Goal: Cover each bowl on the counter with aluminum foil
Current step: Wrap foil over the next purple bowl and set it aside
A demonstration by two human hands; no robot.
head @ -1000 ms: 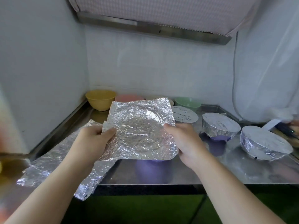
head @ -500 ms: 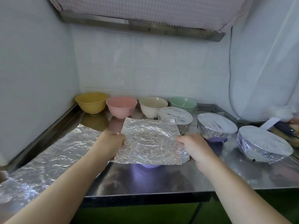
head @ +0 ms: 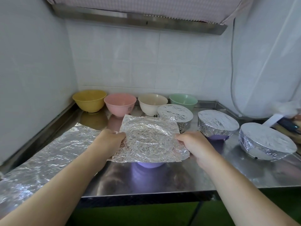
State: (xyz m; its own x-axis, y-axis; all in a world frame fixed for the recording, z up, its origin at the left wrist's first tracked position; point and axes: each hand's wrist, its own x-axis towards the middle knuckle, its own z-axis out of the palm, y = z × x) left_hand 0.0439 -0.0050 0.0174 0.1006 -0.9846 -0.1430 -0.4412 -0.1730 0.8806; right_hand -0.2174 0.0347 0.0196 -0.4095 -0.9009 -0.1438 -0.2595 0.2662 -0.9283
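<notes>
Foil sheet [head: 150,141] lay flat, long axis 9-to-3, over purple bowl [head: 150,164]; left hand [head: 108,142] and right hand [head: 196,145] pinched its sides; covered bowl [head: 176,115] at 1 o'clock.

Person's body, as seen from the head view: two forearms enter from the lower edge, both bare along all the length that shows, with no sleeve or cuff on them. The left hand [head: 109,142] and right hand [head: 196,145] are ungloved. No watch, band or ring shows on either wrist or on the visible fingers [head: 182,138]. Nails are too small to assess.
</notes>
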